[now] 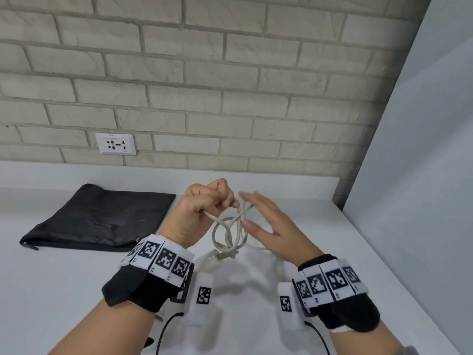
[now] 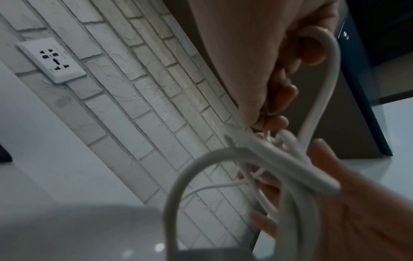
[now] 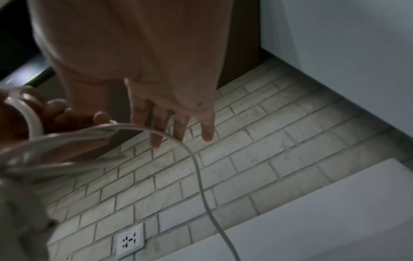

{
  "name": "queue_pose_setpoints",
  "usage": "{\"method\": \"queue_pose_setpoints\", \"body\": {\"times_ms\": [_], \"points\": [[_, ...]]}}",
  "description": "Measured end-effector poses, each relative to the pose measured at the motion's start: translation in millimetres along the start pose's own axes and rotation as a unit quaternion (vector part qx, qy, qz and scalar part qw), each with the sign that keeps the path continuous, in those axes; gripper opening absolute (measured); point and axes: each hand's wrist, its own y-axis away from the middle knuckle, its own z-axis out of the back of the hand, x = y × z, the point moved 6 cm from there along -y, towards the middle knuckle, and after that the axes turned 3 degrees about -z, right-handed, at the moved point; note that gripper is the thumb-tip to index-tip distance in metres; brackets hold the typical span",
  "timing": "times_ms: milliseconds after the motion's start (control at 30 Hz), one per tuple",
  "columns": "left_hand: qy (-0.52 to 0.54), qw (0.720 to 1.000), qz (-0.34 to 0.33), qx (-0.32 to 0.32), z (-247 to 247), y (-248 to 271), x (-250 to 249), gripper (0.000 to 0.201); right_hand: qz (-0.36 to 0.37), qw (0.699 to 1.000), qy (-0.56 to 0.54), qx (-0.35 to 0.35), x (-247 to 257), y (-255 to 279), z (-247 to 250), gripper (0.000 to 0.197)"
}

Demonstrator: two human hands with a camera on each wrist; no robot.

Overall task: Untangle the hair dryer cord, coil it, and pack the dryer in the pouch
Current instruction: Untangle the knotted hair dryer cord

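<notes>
A white hair dryer cord (image 1: 230,228) hangs in tangled loops above the white counter. My left hand (image 1: 204,203) grips the top of the loops with curled fingers (image 2: 288,95); the cord (image 2: 319,98) runs through that fist. My right hand (image 1: 261,216) is beside the loops with straight, spread fingers (image 3: 178,123), its thumb close to the cord (image 3: 196,164). The white dryer (image 1: 210,261) lies under the loops, mostly hidden by my left wrist. The black pouch (image 1: 102,217) lies flat at the left of the counter.
A brick wall (image 1: 230,85) stands behind the counter (image 1: 64,290), with a white power socket (image 1: 116,144) low at the left. A pale panel (image 1: 422,175) closes off the right side. One strand of cord trails down onto the counter.
</notes>
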Motion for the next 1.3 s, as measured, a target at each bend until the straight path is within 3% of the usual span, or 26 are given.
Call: {"method": "queue_pose_setpoints", "body": {"times_ms": [67,167,267,367,433,500,600,733,867,967,1033,1167,1233,1300], "points": [[0.025,1.0,-0.001,0.002,-1,-2,-3,0.02,-0.007,0.999,-0.008,0.032,3,-7,-5,0.031],[-0.002,0.999,-0.009,-0.046,6,-6,-5,0.016,-0.004,0.997,-0.08,0.016,7,-14,0,0.009],[-0.093,0.988,-0.009,-0.121,12,-5,-2,0.007,-0.026,0.993,-0.115,-0.015,3,-19,7,0.02],[-0.215,0.958,-0.01,-0.187,17,3,-1,0.011,-0.068,0.988,-0.11,-0.078,-6,-18,15,0.018],[-0.301,0.938,-0.016,-0.169,15,9,0,0.016,-0.089,0.98,-0.116,-0.135,-14,-16,21,0.019],[-0.41,0.908,-0.021,-0.088,5,15,7,0.022,-0.09,0.975,-0.113,-0.171,-16,-15,26,0.02],[-0.525,0.851,-0.014,0.007,-6,20,27,0.035,-0.076,0.977,-0.104,-0.167,-8,-16,25,0.017],[-0.545,0.837,-0.041,0.0,-10,13,26,0.028,-0.067,0.976,-0.1,-0.18,-1,-14,36,0.016],[-0.543,0.839,-0.021,-0.024,-5,2,12,0.018,-0.073,0.98,-0.093,-0.161,-11,-10,59,0.013],[-0.571,0.817,-0.024,-0.07,10,-10,-4,0.027,-0.097,0.983,-0.068,-0.142,-26,-2,82,0.011],[-0.551,0.828,0.0,-0.109,27,-15,-10,0.028,-0.119,0.976,-0.066,-0.167,-40,5,100,0.013],[-0.359,0.914,0.11,-0.154,43,-14,-3,0.032,-0.15,0.944,-0.184,-0.228,-67,18,118,0.022],[-0.343,0.919,0.14,-0.139,39,-12,2,0.028,-0.17,0.928,-0.245,-0.225,-74,20,114,0.021],[-0.388,0.903,0.151,-0.107,34,-10,6,0.031,-0.178,0.915,-0.293,-0.214,-74,20,106,0.019]]}}
